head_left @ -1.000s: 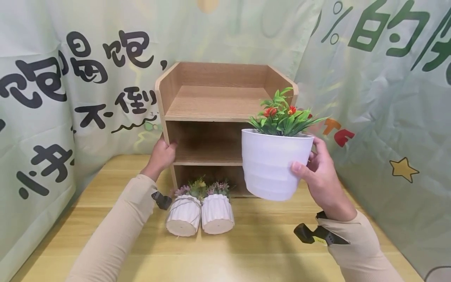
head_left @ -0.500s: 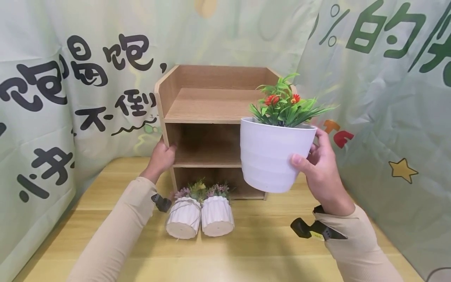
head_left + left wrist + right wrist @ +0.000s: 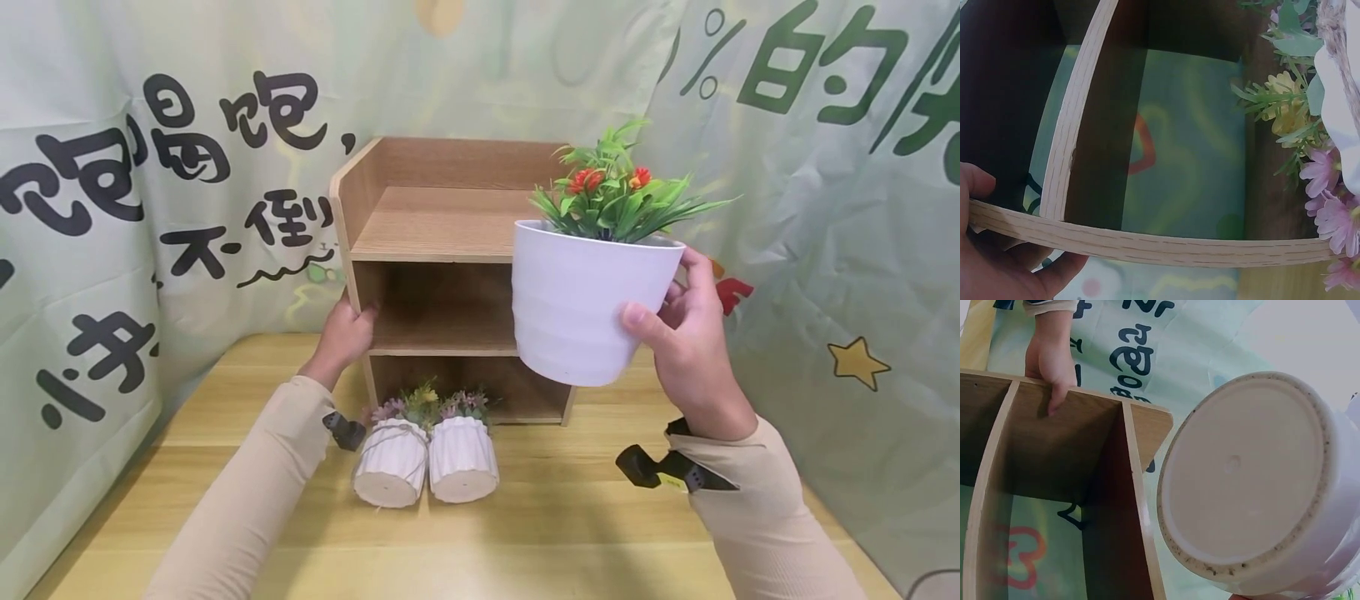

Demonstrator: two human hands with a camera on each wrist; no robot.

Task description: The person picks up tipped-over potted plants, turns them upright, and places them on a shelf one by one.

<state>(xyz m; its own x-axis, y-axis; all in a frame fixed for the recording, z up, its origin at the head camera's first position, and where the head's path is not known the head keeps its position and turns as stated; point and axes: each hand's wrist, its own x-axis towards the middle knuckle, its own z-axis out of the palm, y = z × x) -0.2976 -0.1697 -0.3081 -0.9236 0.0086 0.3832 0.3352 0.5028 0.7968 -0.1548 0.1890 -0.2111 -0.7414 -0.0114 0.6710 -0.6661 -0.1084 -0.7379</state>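
Note:
My right hand grips a large white flowerpot by its right side, thumb on the front, fingers behind the rim. Green leaves and red flowers rise from it. The pot is in the air before the right part of a wooden shelf unit. In the right wrist view the pot's round underside shows, dirty along its edge. My left hand holds the unit's left side panel at the middle compartment; in the left wrist view the thumb is inside and the fingers outside.
Two small white pots, one with twine and one beside it, lie tipped in front of the bottom compartment, their pink and yellow flowers toward it. Beneath everything is a wooden table. Printed fabric hangs at the back and sides.
My right hand has raised the large flowerpot, now level with the middle compartment and overlapping the top shelf's right end. The left hand keeps its place on the side panel.

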